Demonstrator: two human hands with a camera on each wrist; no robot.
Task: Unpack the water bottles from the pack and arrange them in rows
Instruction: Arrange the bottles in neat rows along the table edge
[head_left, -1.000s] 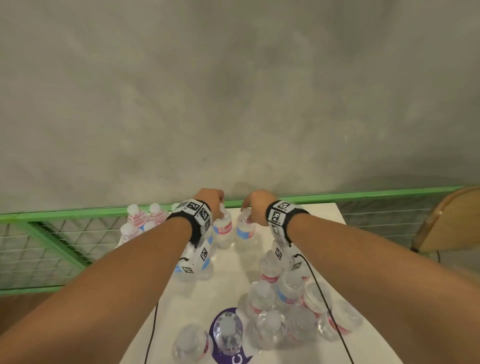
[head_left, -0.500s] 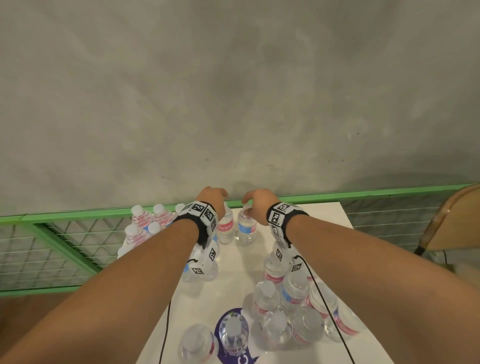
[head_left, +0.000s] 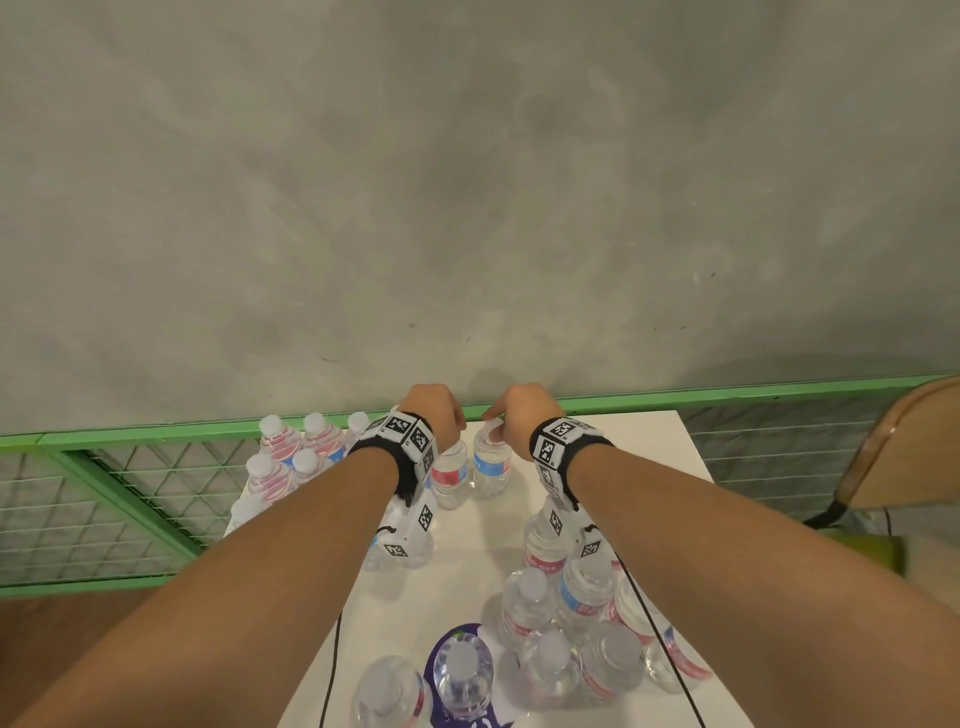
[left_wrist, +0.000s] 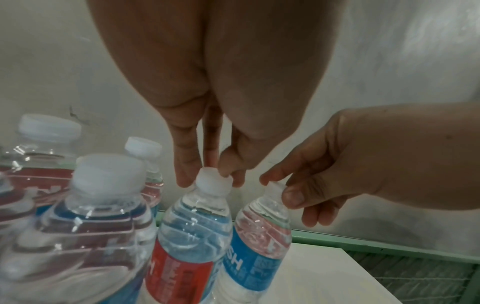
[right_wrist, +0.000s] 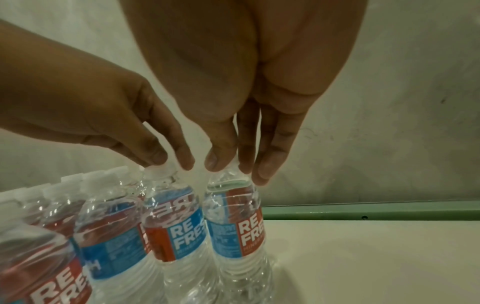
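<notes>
Two clear water bottles with red and blue labels stand side by side near the far edge of the white table (head_left: 644, 447). My left hand (head_left: 451, 422) (left_wrist: 211, 182) pinches the white cap of the left bottle (head_left: 449, 475) (left_wrist: 193, 230) (right_wrist: 171, 222) from above. My right hand (head_left: 496, 423) (right_wrist: 228, 168) pinches the cap of the right bottle (head_left: 490, 467) (right_wrist: 235, 222) (left_wrist: 262, 232) with thumb and fingertips. Both bottles look upright, with their bases on the table.
Several bottles (head_left: 304, 447) stand in rows at the far left. A loose cluster of bottles (head_left: 566, 603) fills the near right, and two more (head_left: 462, 670) stand at the front by a purple mark. A green rail (head_left: 727, 397) and grey wall lie behind; a wooden chair (head_left: 904, 447) stands to the right.
Both hands have stayed on the two bottles at the far edge of the table. The bottles have hardly shifted; only the view has moved a little.
</notes>
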